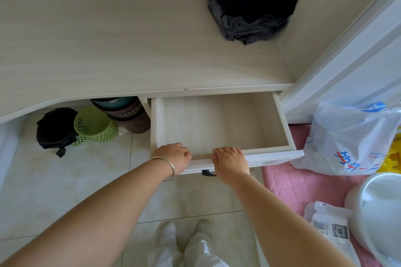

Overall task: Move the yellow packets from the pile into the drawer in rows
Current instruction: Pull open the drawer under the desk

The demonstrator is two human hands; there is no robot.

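The drawer (280,149) under the pale wooden desk stands pulled out, and its inside holds nothing. Both hands grip its white front edge: my left hand (174,156), with a silver bangle on the wrist, at the left part, and my right hand (231,162) near the middle, just above the dark handle (207,173). A patch of yellow, the packets (391,158), shows at the far right edge on the pink surface, mostly hidden behind a white plastic bag (347,143).
Folded dark clothes (249,4) lie on the desk top at the back right. Under the desk sit a black bag (55,130), a green basket (95,123) and stacked brown stools (128,112). A white bowl (377,212) and a labelled packet (332,227) lie on the pink mat.
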